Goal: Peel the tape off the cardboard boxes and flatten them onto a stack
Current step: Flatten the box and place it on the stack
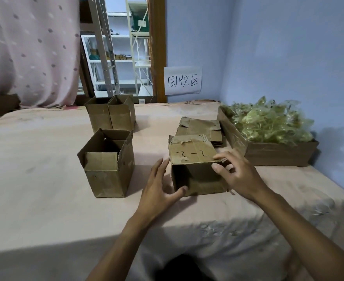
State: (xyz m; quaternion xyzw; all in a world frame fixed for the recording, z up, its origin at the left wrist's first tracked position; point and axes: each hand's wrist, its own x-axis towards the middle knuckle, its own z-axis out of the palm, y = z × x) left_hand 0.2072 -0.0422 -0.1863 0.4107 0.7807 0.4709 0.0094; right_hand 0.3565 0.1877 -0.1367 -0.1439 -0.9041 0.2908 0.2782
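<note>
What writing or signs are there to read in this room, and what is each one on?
"回收区": handwritten in black on the white paper sign stuck to the blue wall.
"乙-乙", or perhaps "2-2": a black scrawl on the top flap of the nearest cardboard box; unclear which.
White label on the green thing on the far shelves: too small to read.

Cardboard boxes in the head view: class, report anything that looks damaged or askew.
The pen-marked brown cardboard box has a ragged, torn paper layer along its rear top edge. Behind it, the flattened brown cardboard stack lies unevenly, one corner curled up.
</note>
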